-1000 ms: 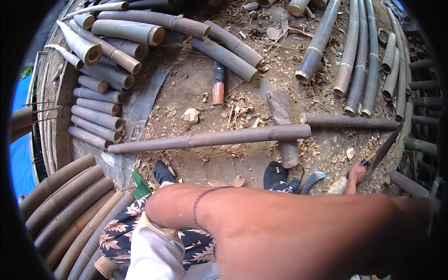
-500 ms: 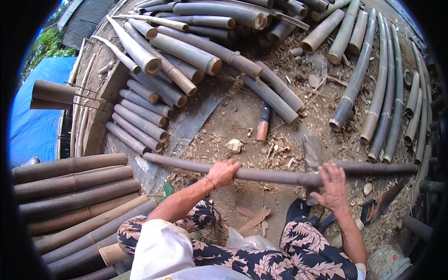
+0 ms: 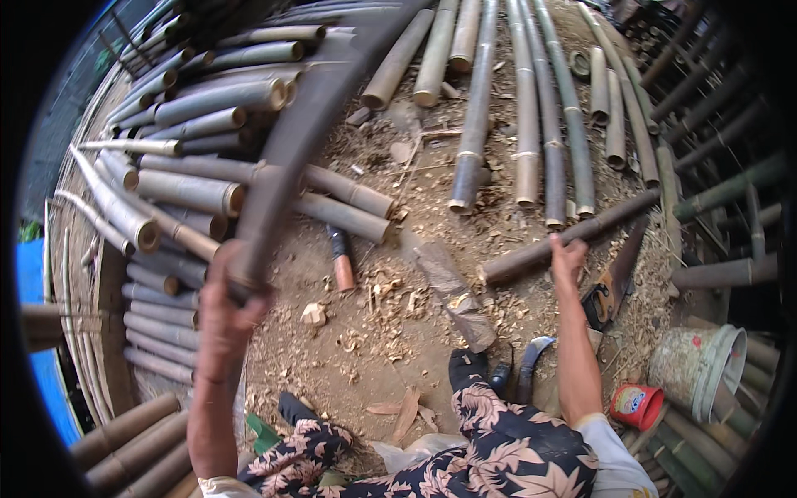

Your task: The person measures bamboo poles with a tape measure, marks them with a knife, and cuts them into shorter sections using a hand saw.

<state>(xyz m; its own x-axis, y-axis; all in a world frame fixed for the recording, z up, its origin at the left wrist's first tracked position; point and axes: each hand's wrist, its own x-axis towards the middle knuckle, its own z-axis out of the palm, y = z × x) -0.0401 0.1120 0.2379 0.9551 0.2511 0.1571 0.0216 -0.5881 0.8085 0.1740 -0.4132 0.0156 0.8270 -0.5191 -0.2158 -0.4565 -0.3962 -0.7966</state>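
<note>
A dark bamboo pole, blurred by motion, slants up toward the far edge of the view. My left hand is closed around its near end, over the stacked short poles on the left. To the right, a second dark bamboo pole lies slanted above the shavings-covered ground. My right hand grips that pole near its middle, with thumb and fingers against its near side. Between the hands lies a rough wooden block. A handsaw rests beside my right forearm.
Cut bamboo poles are piled at the left, and long poles lie across the far side. A dark-and-wood-handled tool lies on the ground. A curved blade, a red tub and a dirty white bucket are near my right side.
My left hand has swung one pole up and leftward from across my front. My right hand has left that pole and taken hold of the other. The view has turned right.
</note>
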